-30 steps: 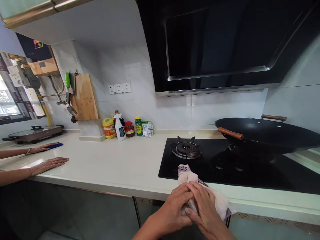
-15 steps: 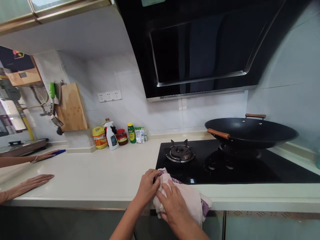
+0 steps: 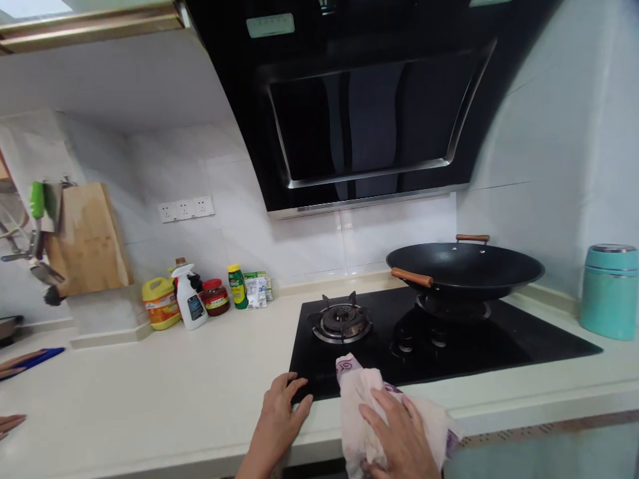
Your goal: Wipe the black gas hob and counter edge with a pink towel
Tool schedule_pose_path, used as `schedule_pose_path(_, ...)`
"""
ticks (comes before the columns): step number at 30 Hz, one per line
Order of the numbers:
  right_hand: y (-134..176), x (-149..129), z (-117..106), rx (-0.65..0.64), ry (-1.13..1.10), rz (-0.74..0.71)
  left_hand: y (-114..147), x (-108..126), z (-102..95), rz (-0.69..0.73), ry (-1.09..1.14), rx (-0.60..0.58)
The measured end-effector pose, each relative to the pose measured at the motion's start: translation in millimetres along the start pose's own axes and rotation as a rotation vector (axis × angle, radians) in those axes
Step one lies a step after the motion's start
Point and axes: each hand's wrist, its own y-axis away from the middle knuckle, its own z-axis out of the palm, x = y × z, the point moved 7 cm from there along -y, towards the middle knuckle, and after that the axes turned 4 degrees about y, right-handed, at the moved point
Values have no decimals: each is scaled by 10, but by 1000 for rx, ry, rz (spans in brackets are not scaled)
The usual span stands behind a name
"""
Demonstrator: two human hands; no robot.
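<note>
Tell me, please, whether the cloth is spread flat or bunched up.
Bunched up: the cloth lies in loose, overlapping folds under the right hand, with purple print peeking out on different sides.

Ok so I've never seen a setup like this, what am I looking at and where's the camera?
No machine here, just a person working bare-handed. The camera is worn on that person's head, looking forward and down. The right hand is over a pale cloth at the front of the black stove; its grip is hard to judge. The left hand, holding nothing visible, is by the stove's front left corner. A wok sits on the stove's right side. Further left, the counter bears a spray bottle, a yellow jug and a red-lidded jar.
</note>
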Motion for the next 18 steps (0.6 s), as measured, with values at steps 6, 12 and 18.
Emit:
schedule_pose_path(6, 396, 1203, -270, -119, 67, 308, -4, -72, 29, 14, -48, 1)
schedule_pose_path(12, 698, 1721, -592, 81, 215, 411, -31, -122, 42, 4, -46, -23)
schedule_pose_path(18, 625, 1613, -493, 124, 292, 297, -46, -207, 107, 54, -36, 66)
